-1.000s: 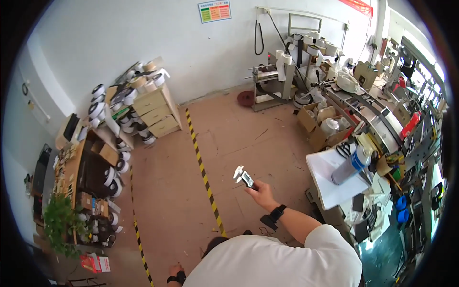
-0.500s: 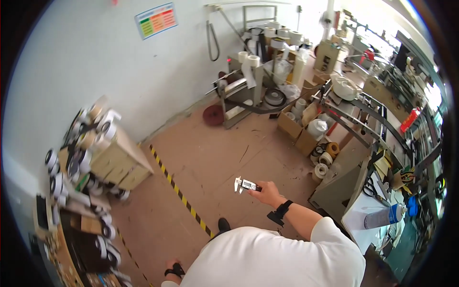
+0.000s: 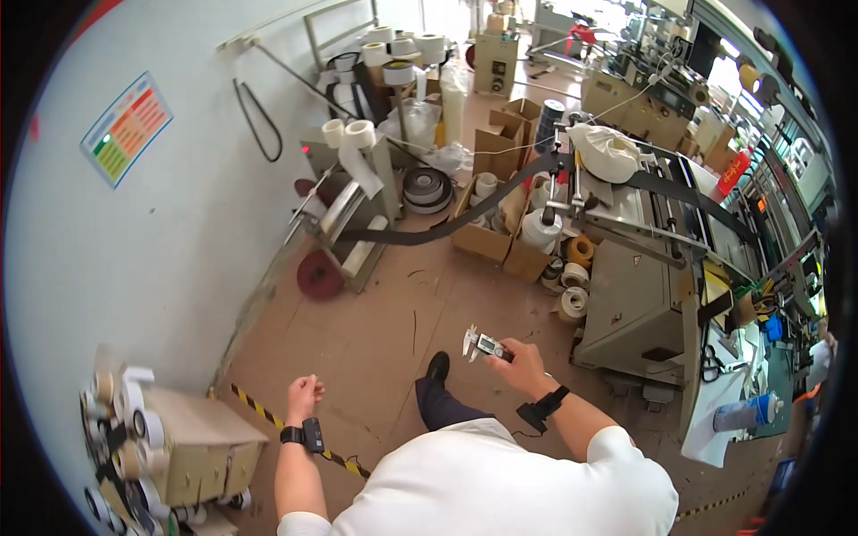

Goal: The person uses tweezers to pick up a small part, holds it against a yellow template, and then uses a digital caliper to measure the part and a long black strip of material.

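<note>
Head view. Item one: a silver metal caliper with a black body and small grey display (image 3: 487,344). The right hand (image 3: 522,365) is gripping it, thumb and fingers closing around the body; its measuring end is pointing leftward from the fingertips, above the reddish-brown floor (image 3: 393,322). Item two: the left hand (image 3: 306,395), hanging well apart from the caliper, its fingers curling loosely inward; how far they are closing, or whether the palm is holding anything, I cannot tell. Behind the left wrist, yellow-and-black striped tape (image 3: 259,407) is running along the floor. Left of that hand, a beige wooden drawer cabinet (image 3: 201,424) is standing. Beyond it, a dark-red round reel (image 3: 319,275) is leaning against a machine. Beyond the right hand, open brown cardboard boxes (image 3: 481,242) are sitting; rightward, a grey metal machine cabinet (image 3: 630,295) is standing. Farther right, a grey-and-blue cylindrical bottle (image 3: 744,414) is resting on a white surface (image 3: 706,436).
</note>
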Tool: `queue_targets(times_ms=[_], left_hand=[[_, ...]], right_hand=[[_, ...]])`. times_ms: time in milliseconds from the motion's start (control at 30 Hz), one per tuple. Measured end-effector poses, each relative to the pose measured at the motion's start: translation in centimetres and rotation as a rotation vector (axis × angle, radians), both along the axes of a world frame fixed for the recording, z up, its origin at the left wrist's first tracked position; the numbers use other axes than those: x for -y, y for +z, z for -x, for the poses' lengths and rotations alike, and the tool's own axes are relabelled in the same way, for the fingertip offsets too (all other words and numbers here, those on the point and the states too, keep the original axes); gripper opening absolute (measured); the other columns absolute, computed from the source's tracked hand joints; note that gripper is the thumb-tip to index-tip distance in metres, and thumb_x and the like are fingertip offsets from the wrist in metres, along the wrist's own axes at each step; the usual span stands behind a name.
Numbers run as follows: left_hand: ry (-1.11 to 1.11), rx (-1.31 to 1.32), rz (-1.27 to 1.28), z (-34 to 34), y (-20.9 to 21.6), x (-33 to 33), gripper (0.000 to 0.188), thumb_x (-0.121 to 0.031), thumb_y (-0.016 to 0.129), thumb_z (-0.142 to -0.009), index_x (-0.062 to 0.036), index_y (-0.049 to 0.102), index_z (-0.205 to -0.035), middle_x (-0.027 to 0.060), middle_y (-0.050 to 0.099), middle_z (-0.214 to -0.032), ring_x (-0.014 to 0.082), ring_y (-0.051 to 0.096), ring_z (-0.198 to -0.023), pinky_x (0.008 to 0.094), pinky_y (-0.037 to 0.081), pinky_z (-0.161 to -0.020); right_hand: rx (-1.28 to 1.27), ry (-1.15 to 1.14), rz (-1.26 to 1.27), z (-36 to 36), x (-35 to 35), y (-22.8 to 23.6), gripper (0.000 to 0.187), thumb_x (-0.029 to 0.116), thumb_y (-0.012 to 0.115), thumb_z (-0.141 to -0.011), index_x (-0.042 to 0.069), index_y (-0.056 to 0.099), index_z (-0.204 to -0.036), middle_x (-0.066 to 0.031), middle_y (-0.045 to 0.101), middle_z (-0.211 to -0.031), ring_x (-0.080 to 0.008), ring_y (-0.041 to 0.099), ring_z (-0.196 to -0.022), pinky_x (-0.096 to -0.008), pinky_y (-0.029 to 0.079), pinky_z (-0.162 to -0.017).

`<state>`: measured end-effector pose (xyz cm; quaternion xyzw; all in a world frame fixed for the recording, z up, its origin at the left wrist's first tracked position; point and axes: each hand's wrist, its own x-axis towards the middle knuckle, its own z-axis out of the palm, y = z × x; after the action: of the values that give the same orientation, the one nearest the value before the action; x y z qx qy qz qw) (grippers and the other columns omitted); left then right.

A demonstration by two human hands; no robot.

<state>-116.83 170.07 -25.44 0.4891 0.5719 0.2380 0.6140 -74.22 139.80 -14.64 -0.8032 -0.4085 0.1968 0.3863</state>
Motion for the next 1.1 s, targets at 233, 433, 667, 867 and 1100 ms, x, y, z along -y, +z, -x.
queue_targets(times_ms=[233, 433, 667, 867, 1100], left_hand=[[-0.318, -0.001, -0.086, -19.4, 5.1, -15.3, 0.025, -0.026, 0.061, -0.098, -0.0021, 0.065, -0.095, 0.0045, 0.069, -0.086, 0.0127, 0.067, -0.074, 0.0258, 0.054, -0.061], [-0.658, 0.100, -0.079, -38.5, 7.6, -23.9, 0.025, -0.026, 0.062, -0.098, -0.0018, 0.065, -0.092, 0.0027, 0.068, -0.079, 0.0106, 0.064, -0.070, 0.0253, 0.052, -0.060], [-1.141, 0.188, -0.087, -62.5, 9.3, -22.8, 0.025, -0.023, 0.063, -0.096, 0.0024, 0.066, -0.098, 0.0036, 0.068, -0.082, 0.0106, 0.062, -0.072, 0.0265, 0.052, -0.068], [-1.496, 0.290, -0.381, -77.8, 5.9, -20.0, 0.045, -0.038, 0.070, -0.090, 0.0037, 0.065, -0.106, 0.0103, 0.068, -0.095, 0.0169, 0.064, -0.088, 0.0314, 0.053, -0.079], [-1.865, 0.306, -0.347, -85.3, 2.7, -18.8, 0.068, -0.056, 0.077, -0.077, 0.0037, 0.065, -0.107, 0.0144, 0.069, -0.098, 0.0237, 0.064, -0.090, 0.0347, 0.051, -0.078]], right_hand=[[-0.015, -0.081, -0.089, -7.9, -12.2, 3.0, 0.034, 0.027, 0.077, -0.082, 0.001, 0.067, -0.101, -0.0153, 0.067, -0.071, -0.0263, 0.066, -0.061, -0.0343, 0.052, -0.059], [0.008, -0.315, -0.154, -12.7, -13.8, 5.9, 0.029, 0.021, 0.078, -0.081, 0.000, 0.067, -0.096, -0.0113, 0.063, -0.066, -0.0198, 0.061, -0.055, -0.0308, 0.049, -0.055], [0.051, -0.712, -0.137, -11.3, -12.2, 6.0, 0.024, 0.017, 0.078, -0.079, 0.000, 0.066, -0.092, -0.0067, 0.057, -0.060, -0.0130, 0.052, -0.051, -0.0281, 0.045, -0.052], [0.079, -1.096, -0.007, -9.7, -17.6, 8.1, 0.025, 0.015, 0.078, -0.078, 0.001, 0.067, -0.094, -0.0044, 0.058, -0.061, -0.0119, 0.052, -0.052, -0.0278, 0.046, -0.052], [0.166, -1.252, 0.171, -10.0, -28.5, 13.8, 0.029, 0.016, 0.078, -0.077, 0.000, 0.067, -0.099, -0.0035, 0.060, -0.065, -0.0109, 0.054, -0.055, -0.0267, 0.048, -0.055]])
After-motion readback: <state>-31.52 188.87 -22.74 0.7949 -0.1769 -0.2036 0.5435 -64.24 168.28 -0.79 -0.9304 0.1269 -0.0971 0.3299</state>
